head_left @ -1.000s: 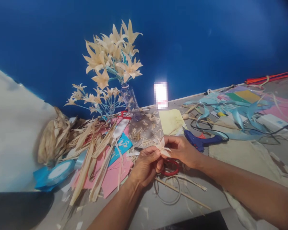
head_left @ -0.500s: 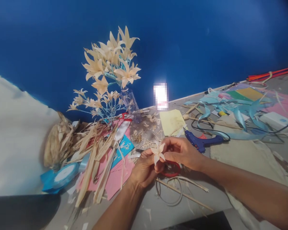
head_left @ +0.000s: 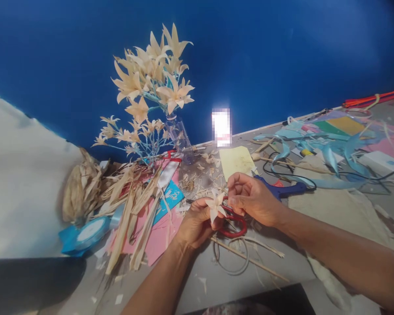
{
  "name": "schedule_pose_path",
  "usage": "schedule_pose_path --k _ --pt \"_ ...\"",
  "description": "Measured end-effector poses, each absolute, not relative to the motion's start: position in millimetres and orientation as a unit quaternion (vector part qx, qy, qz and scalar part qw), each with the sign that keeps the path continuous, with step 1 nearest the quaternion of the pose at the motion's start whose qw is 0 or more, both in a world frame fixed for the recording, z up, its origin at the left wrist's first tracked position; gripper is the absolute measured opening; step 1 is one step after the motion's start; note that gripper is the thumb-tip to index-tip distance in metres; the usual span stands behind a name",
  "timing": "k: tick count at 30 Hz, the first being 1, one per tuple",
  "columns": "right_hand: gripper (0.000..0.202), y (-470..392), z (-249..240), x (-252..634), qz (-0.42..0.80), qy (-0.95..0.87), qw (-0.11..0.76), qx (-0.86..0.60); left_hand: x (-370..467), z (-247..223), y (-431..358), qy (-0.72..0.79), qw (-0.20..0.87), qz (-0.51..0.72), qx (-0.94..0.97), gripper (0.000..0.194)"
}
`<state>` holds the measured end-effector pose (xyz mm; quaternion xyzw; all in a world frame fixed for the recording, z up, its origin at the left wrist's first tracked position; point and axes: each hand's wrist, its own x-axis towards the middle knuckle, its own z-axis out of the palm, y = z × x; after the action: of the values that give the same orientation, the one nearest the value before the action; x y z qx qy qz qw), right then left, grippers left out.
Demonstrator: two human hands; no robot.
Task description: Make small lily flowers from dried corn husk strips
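Note:
My left hand (head_left: 197,223) pinches a small cream flower (head_left: 216,207) with pointed petals, its face turned up. Just to the right, my right hand (head_left: 249,197) is held apart from the petals, fingers curled with the tips together; whatever is between them is too small to make out. Red-handled scissors (head_left: 236,227) lie on the table beneath both hands. Beyond my right hand is a blue glue gun (head_left: 285,189), partly covered by it. Larger cream flowers (head_left: 174,94) on blue stems stand in a clear bottle (head_left: 180,138) at the back.
Dried husks (head_left: 123,232) and pink paper (head_left: 156,249) lie at the left beside a blue ribbon roll (head_left: 92,232). A yellow sheet (head_left: 236,164) lies ahead. Light blue ribbons (head_left: 331,153) and a black cable cover the right side. A thin stick (head_left: 256,262) lies in front.
My right hand has moved away from the flower to the right and slightly up. The flower stays in my left hand. More of the red scissor handles shows. The view has shifted slightly.

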<state>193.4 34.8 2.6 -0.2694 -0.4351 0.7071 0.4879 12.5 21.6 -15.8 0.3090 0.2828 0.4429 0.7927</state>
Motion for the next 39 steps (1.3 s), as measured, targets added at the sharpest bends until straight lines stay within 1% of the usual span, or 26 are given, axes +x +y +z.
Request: schedule_pose_path --k 2,4,6,9,11,14,18,25,29,32,35,37,39 --pt "0.027 32 3 194 0.708 -0.461 0.464 -0.267 13 -16 21 0.287 0.794 0.439 0.307 0.029" --pt "0.028 30 2 194 0.700 -0.487 0.447 -0.271 13 -17 21 0.291 0.796 0.433 0.308 0.030" --pt "0.034 31 0 195 0.683 -0.501 0.447 -0.287 14 -17 21 0.292 0.797 0.428 0.310 0.031" --pt "0.049 33 -4 196 0.646 -0.526 0.459 -0.308 15 -18 21 0.289 0.799 0.425 0.310 0.031" --pt "0.053 35 -3 197 0.631 -0.549 0.452 -0.311 15 -19 21 0.288 0.800 0.424 0.312 0.030" --pt "0.043 35 3 197 0.607 -0.575 0.434 -0.335 17 -19 20 0.288 0.800 0.424 0.312 0.029" --pt "0.032 30 12 194 0.536 -0.595 0.455 -0.390 19 -18 19 0.298 0.793 0.442 0.294 0.026" --pt "0.028 25 14 190 0.470 -0.621 0.492 -0.389 27 -20 17 0.299 0.778 0.490 0.256 0.029" --pt "0.027 26 11 189 0.465 -0.618 0.489 -0.403 29 -20 16 0.296 0.776 0.501 0.244 0.028" --pt "0.029 28 9 190 0.488 -0.598 0.486 -0.410 28 -20 16 0.290 0.783 0.498 0.234 0.024" --pt "0.034 32 7 193 0.509 -0.564 0.502 -0.415 27 -19 17 0.272 0.791 0.492 0.242 0.020" --pt "0.037 34 6 194 0.520 -0.548 0.507 -0.415 25 -18 17 0.262 0.793 0.490 0.251 0.020" --pt "0.035 35 5 195 0.531 -0.547 0.494 -0.418 24 -17 18 0.257 0.791 0.491 0.259 0.022"
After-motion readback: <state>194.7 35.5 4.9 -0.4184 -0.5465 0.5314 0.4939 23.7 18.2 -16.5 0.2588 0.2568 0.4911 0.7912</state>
